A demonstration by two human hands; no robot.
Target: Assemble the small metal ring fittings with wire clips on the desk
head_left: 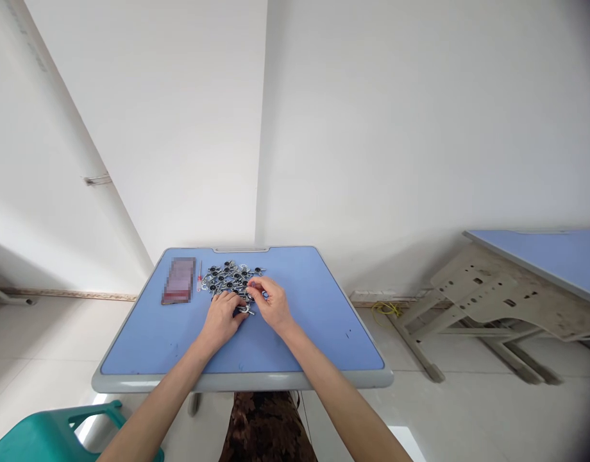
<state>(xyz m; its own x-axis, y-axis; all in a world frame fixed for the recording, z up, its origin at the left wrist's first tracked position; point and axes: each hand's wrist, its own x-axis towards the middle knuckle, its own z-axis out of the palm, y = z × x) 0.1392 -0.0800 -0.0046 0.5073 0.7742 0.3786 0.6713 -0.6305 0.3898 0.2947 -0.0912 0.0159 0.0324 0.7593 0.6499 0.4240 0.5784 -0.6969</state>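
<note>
Pinching lightly helps: lower centre, my left hand (pixel 222 316) grips a metal piece (pixel 245 310), my right hand (pixel 272 305) a small part (pixel 252 284).

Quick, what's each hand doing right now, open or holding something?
Left hand: partly closed on a small metal piece.
Right hand: fingers bent; whether it holds anything is too small to tell.

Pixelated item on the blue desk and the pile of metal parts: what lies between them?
In the head view, a slim, partly red tool, seemingly a screwdriver, lies between the pixelated item and the pile.
</note>
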